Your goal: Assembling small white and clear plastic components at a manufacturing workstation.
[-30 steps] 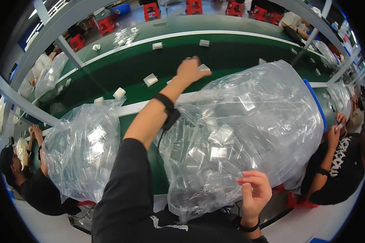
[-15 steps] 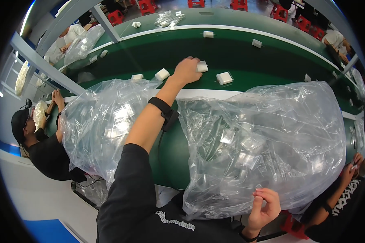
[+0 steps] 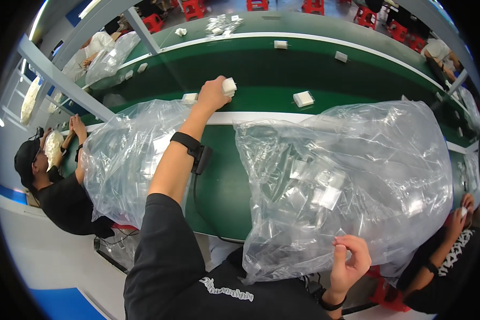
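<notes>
Clasping a white block (image 3: 229, 85), the left hand (image 3: 213, 95) tightens its grip over the green belt (image 3: 240, 61); another block (image 3: 304, 99) lies to its right. Nearer the body, the right hand (image 3: 351, 262) curls by a clear bag (image 3: 368, 144), its hold unclear.

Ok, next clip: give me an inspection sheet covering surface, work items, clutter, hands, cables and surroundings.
Surface: green belt, pale rail along its near edge.
Work items: white block in the left hand; another block on the belt.
Clutter: large clear bag containing pale pieces.
Hands: left grips the block; right hand curled by the bag, contact unclear.
Cables: thin black cable below the left wrist.
Surroundings: co-worker at left; red stool beyond.
</notes>
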Motion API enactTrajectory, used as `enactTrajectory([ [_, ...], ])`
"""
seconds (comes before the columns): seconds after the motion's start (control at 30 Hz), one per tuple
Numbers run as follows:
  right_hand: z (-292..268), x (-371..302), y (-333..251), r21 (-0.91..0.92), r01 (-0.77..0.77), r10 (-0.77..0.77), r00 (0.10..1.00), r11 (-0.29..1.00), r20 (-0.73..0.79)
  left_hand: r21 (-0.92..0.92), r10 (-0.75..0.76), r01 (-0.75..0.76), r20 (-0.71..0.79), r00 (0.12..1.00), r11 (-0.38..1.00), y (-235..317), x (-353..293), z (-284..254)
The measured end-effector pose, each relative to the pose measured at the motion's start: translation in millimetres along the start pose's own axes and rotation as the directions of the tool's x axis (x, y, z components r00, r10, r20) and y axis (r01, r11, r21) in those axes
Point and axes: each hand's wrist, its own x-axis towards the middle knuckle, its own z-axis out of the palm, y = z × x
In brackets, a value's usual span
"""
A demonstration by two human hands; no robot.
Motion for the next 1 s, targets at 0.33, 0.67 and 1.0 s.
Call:
enactTrajectory([
  [0.33, -1.5, -4.2, -2.3, 0.12, 0.001, -0.01, 0.997, 0.993, 0.072, -0.273, -0.127, 0.111, -0.041, 0.991, 0.955, 77.0, -153.4, -56.5],
  [0.67, 7.0, -24.0, -16.6, 0.184, 0.052, -0.097, 0.965, 0.982, 0.244, -0.324, -0.162, 0.074, -0.254, 0.953, 0.943, 100.6, -227.8, -65.2],
  [1.0, 43.1, -29.1, -26.4, 0.847, -0.171, 0.352, 0.936, 0.504, -0.021, -0.661, 0.286, -0.278, -0.099, 0.953, 0.697, 213.3, -250.2, -85.9],
])
